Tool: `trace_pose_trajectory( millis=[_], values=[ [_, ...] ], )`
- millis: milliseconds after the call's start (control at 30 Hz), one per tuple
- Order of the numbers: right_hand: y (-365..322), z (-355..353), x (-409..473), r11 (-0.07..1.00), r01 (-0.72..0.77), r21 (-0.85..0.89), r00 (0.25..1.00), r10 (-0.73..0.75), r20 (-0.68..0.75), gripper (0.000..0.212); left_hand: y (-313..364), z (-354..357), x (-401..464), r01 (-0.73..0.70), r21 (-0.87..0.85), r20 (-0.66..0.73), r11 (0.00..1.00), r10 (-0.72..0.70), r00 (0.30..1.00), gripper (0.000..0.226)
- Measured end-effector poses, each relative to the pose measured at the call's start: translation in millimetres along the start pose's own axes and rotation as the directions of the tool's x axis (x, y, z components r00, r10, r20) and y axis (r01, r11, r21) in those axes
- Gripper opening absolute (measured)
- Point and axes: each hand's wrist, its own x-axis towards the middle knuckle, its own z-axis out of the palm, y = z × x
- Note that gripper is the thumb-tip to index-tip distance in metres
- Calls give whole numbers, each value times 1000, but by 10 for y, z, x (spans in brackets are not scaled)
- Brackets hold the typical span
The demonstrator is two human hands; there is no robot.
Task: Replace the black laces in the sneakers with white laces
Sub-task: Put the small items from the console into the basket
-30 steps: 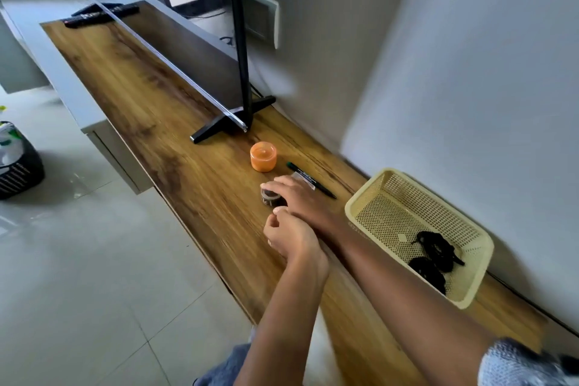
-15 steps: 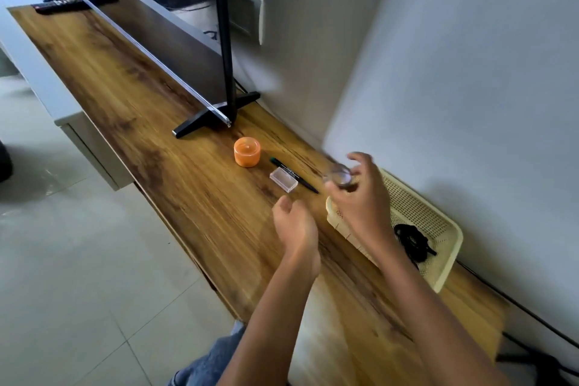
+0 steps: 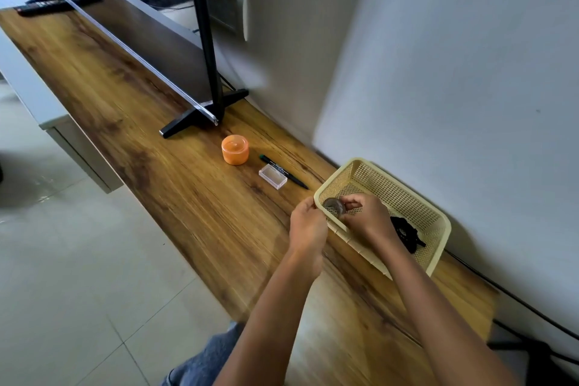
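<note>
Black laces (image 3: pixel 405 233) lie in the basket (image 3: pixel 438 222). Over its near corner, right hand (image 3: pixel 368 216) pinches a small round tin (image 3: pixel 334 207); left hand (image 3: pixel 307 222) curls against it. Steady it above the basket while opening.

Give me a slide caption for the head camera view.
Both hands hold a small round container over the yellow basket's corner.

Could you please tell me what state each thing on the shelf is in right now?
Basket: upright, holding black laces.
Small round container: held over the basket by the right hand.
Left hand: touching the basket's corner.
Orange jar: closed, upright.
Clear box: closed, lying flat.
Pen: capped, lying flat.
</note>
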Motion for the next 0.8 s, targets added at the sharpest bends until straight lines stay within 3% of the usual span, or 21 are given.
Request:
trace_pose_trajectory(
  millis=[100, 200, 300, 367, 500, 633, 800],
  values=[
    [31, -8, 9, 1000, 11, -29, 1000, -10, 19, 41, 7, 24, -25, -6, -5, -7, 1000, 6, 1000, 39],
    [16, -3, 37, 995, 72, -64, 991, -79, -109, 42, 2, 18, -18, 11, -30, -36, 999, -12, 999, 39],
    [-166, 11, 32, 966, 250, -69, 910, -258, -323, 28, 35, -23, -29, 7, -101, -150, 995, -22, 988, 44],
    [-395, 61, 60, 913, 399, -78, 849, -401, -344, 23, 66, -89, -6, -40, -173, -268, 984, -8, 963, 46],
    [-780, 367, 257, 850, 512, -123, 847, -524, -94, 18, 100, -215, 80, -91, -308, -398, 947, -41, 916, 44],
    [-909, 683, 457, 816, 450, -364, 893, -419, 165, 38, 102, -271, 147, -99, -356, -432, 929, -71, 899, 40],
    [-869, 845, 638, 795, 361, -487, 932, -326, 159, 49, 105, -291, 204, -37, -370, -421, 928, -132, 898, 40]
  ],
)
